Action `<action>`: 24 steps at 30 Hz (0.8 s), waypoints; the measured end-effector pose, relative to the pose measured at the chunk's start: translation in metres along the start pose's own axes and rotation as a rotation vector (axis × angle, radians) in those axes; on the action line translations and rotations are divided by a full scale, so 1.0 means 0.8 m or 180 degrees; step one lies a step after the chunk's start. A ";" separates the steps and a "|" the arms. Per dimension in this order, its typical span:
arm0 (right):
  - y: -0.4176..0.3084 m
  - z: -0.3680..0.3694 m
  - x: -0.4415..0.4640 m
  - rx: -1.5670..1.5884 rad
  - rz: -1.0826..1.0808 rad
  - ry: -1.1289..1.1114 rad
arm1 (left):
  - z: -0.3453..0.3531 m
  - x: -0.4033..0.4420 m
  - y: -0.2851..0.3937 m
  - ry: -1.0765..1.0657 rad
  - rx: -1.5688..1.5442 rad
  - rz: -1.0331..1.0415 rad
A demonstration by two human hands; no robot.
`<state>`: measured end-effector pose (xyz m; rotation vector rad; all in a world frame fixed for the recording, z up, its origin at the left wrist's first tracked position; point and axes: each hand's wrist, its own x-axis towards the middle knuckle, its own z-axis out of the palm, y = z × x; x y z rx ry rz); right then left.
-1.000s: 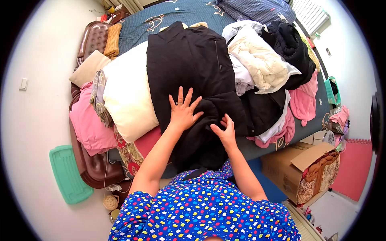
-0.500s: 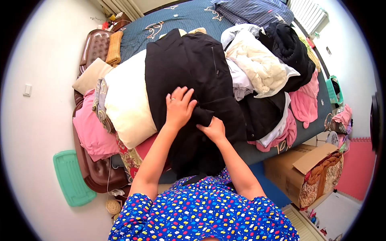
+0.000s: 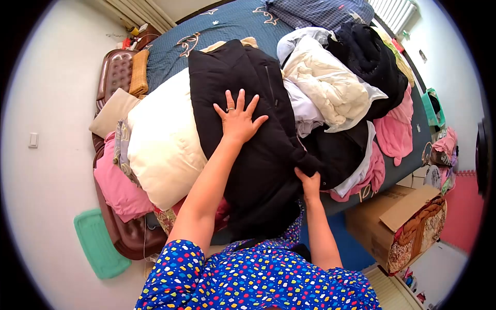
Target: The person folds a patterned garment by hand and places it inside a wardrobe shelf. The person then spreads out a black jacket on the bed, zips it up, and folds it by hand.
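A black jacket point(image 3: 227, 77) lies spread over the bedding in front of me, with a zipped pocket on its right side. My left hand point(image 3: 240, 121) rests flat on the middle of it, fingers spread. At the jacket's right edge, my right hand point(image 3: 310, 183) is closed round a bunched part that looks like a sleeve end; some of the fingers are hidden beneath the cloth. The near end of the jacket hangs over the bed edge against my body. Left of the jacket is a thick cream quilt point(image 3: 160, 139).
Right of the jacket are a cream padded piece in a clear bag point(image 3: 325, 77), a dark padded garment point(image 3: 369, 62) and pink cloth point(image 3: 395, 129). An open cardboard box point(image 3: 380, 222) stands at the bed's lower right. A green plastic lid point(image 3: 101, 245) leans at left.
My left hand has moved up the jacket and flattened with fingers spread. My right hand has pulled the bunched black part out to the right and slightly down.
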<state>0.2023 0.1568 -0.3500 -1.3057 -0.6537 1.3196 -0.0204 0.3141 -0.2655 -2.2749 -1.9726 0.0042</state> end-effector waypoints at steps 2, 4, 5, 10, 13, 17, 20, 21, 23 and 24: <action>0.030 -0.008 0.010 -0.0222 0.0097 0.0117 | 0.010 0.006 0.008 -0.0153 0.0134 0.0017; 0.044 -0.009 0.024 -0.0795 0.0082 0.0170 | 0.014 0.014 0.010 -0.0264 0.0277 0.0077; 0.049 -0.012 0.029 -0.1165 0.0023 0.0077 | 0.014 0.017 0.012 -0.0343 0.0404 0.0120; 0.033 -0.025 -0.007 -0.1565 0.0095 0.0774 | 0.010 0.025 0.006 -0.0651 0.0172 0.0248; 0.074 -0.079 -0.071 -0.0210 0.0468 0.1033 | -0.015 -0.005 -0.001 -0.0030 -0.0699 0.0791; 0.108 -0.104 -0.159 -0.0795 0.1322 0.0160 | -0.084 -0.133 0.010 0.0293 -0.1949 0.1654; 0.072 -0.067 -0.155 -0.2846 -0.0790 -0.1036 | -0.100 -0.236 0.024 -0.0349 -0.1556 0.2394; 0.062 -0.056 -0.148 -0.2856 -0.0834 -0.1039 | -0.092 -0.246 0.024 -0.0425 -0.1388 0.2299; 0.042 -0.034 -0.134 -0.3918 -0.0399 -0.1708 | -0.060 -0.255 0.011 -0.0765 -0.1199 0.2020; 0.027 -0.021 -0.126 -0.4455 0.0776 -0.2088 | -0.066 -0.261 0.007 -0.0709 -0.1188 0.2010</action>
